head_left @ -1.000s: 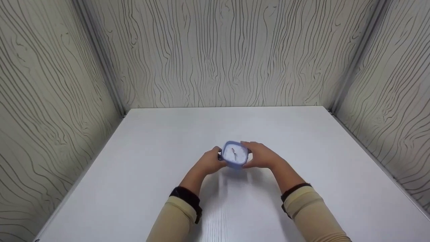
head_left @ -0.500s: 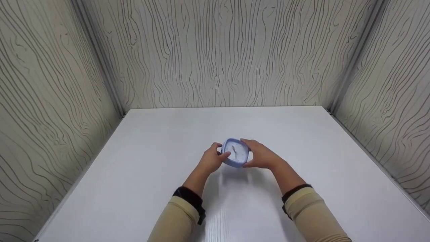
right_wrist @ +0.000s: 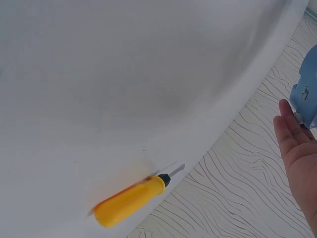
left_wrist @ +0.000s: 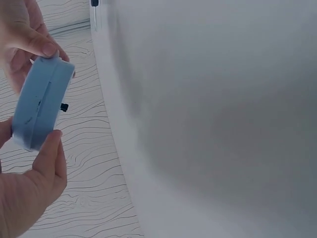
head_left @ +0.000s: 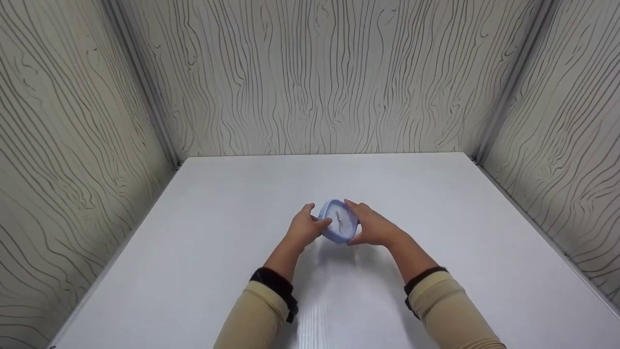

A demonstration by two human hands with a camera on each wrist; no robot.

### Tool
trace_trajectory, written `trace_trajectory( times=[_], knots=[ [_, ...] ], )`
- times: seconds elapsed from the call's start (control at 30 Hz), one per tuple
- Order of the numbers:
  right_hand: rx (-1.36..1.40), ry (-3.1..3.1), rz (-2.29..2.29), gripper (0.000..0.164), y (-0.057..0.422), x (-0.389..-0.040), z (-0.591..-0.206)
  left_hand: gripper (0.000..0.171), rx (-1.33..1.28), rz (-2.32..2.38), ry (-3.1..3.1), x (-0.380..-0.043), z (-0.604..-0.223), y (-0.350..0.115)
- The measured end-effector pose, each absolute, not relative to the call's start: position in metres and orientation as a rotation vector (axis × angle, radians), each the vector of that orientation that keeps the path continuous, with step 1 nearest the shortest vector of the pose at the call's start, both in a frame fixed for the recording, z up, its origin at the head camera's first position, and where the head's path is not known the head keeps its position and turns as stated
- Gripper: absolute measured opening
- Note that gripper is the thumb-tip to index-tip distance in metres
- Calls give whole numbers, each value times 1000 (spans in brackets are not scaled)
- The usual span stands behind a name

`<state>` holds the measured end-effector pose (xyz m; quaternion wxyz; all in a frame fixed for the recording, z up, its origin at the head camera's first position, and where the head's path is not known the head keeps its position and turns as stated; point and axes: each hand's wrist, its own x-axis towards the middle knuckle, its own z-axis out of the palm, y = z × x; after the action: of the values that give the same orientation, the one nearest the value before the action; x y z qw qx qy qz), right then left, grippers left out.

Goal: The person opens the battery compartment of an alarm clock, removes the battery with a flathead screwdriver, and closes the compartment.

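Observation:
A small light-blue clock (head_left: 342,225) with a pale face and rounded corners is held between both hands above the white table. My left hand (head_left: 303,229) pinches its left side, with the thumb lying over the face's edge. On the opposite side, my right hand (head_left: 377,229) grips the clock with fingers at the top and thumb near the bottom. The left wrist view shows the blue casing (left_wrist: 43,101) edge-on, a small black knob (left_wrist: 64,107) sticking out of it. At the right wrist view's edge the clock (right_wrist: 308,91) is cut off.
A screwdriver (right_wrist: 131,200) with a yellow handle lies on the table in the right wrist view; I cannot find it in the head view. Wood-grain patterned panels (head_left: 310,77) enclose the white tabletop (head_left: 232,203) at the back and sides.
My left thumb has moved from below the clock onto the front of its face. The clock has turned slightly between the hands, and the right hand has stayed nearly in place.

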<state>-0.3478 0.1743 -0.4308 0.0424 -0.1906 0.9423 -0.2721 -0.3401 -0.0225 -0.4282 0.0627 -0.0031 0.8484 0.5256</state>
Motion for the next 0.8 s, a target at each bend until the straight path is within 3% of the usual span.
trace_trajectory(
  times=[0.2, 0.43, 0.57, 0.8],
  knots=[
    [-575, 2853, -872, 103, 171, -347, -428, 59, -8, 1671, 2552, -340, -429, -23],
    [-569, 2832, -929, 100, 175, -350, -429, 67, 114, 1530, 2726, -338, -429, -23],
    [-557, 2792, -995, 97, 177, -351, -429, 62, 145, 1466, 2795, -336, -428, -20],
    [-492, 2582, -1236, 82, 179, -352, -428, 52, 160, 1409, 2868, -335, -424, -14]
  ],
)
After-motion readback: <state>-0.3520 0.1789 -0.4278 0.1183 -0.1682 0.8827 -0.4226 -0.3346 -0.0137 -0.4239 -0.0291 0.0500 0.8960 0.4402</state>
